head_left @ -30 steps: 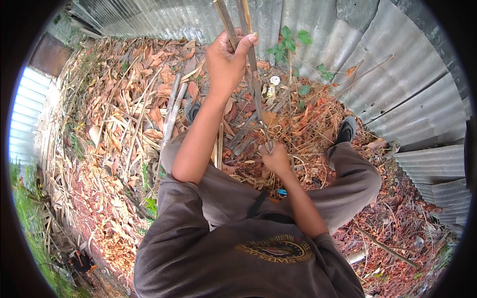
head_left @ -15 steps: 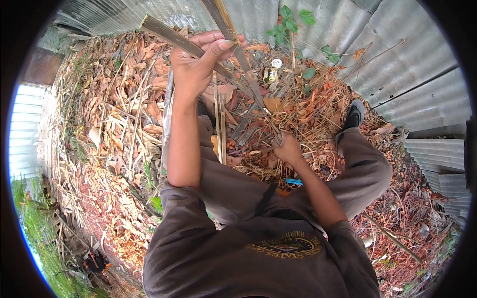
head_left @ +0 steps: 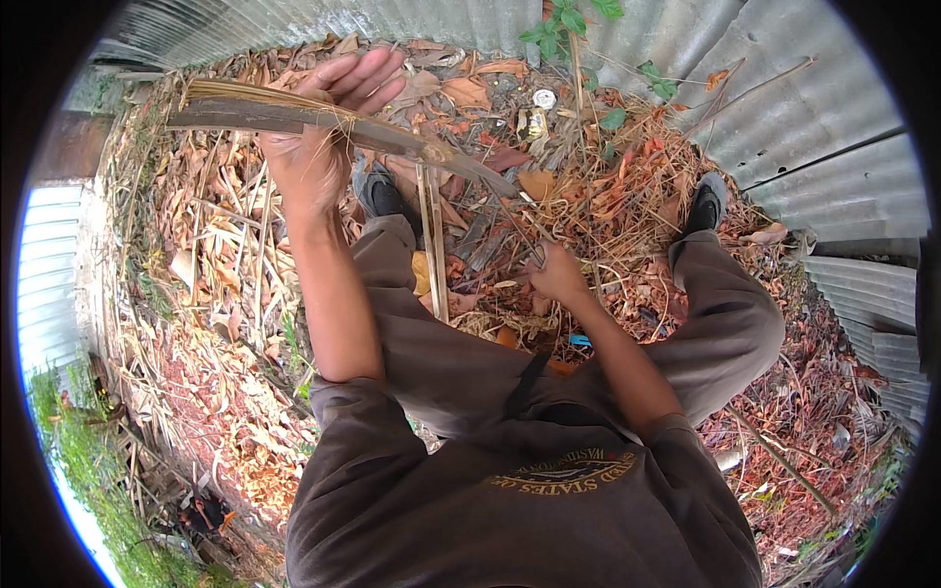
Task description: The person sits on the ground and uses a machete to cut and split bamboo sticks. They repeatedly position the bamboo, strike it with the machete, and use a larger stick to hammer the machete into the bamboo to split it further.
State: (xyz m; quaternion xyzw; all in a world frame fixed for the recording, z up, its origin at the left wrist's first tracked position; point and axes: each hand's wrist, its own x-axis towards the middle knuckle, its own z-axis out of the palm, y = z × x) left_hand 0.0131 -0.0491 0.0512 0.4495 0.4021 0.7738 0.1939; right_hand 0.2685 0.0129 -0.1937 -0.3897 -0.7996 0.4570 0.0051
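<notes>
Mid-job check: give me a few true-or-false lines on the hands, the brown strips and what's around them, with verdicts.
1. The long brown strips cross at the left hand. True.
2. The left hand is clenched into a fist. False: its fingers are extended.
3. The right hand is closed around a thin dark length. True.
4. The small blue item lies beside the left forearm. False: it lies near the right forearm.
5. A green-leaved plant stands in front of the corrugated metal sheets. True.
6. Both feet are bare. False: both wear dark footwear.
</notes>
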